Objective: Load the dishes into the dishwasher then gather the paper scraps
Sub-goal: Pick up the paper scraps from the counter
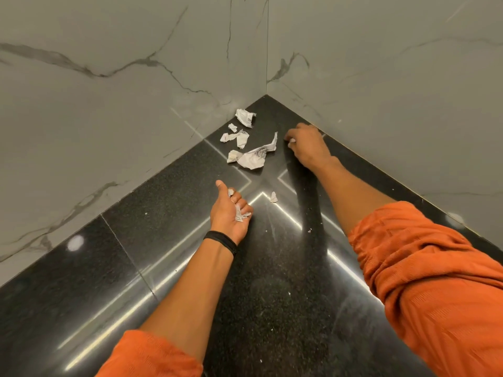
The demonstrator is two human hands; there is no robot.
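Tabletop: black speckled stone tabletop (pixel 168 240), polished, with bright streaks of reflected light and thin seams between its slabs.
Walls: two grey marble walls (pixel 109 91) with dark veins meet in a corner at the far end of the stone.
Paper scraps: a loose cluster of crumpled white paper scraps (pixel 245 140) lies in that corner, close to the left-side wall; the largest piece (pixel 254 157), printed with a dark pattern, is nearest the person.
Stray scrap: one small stray scrap (pixel 273 197) lies apart on the stone, between the two hands.
Left hand: the left hand (pixel 230 213) is turned palm up just above the stone, thumb stuck out; its fingers (pixel 239 198) are curled round a few held scraps (pixel 241 214). A black wristband (pixel 220 240) circles the wrist.
Right hand: the right hand (pixel 307 148) reaches further in, knuckles up, beside the right-side wall, fingers bent down onto the stone; they appear to pinch a small white bit (pixel 291 141), though most of it is hidden.
Sleeves: orange sleeves (pixel 424 268) are pushed up both forearms.
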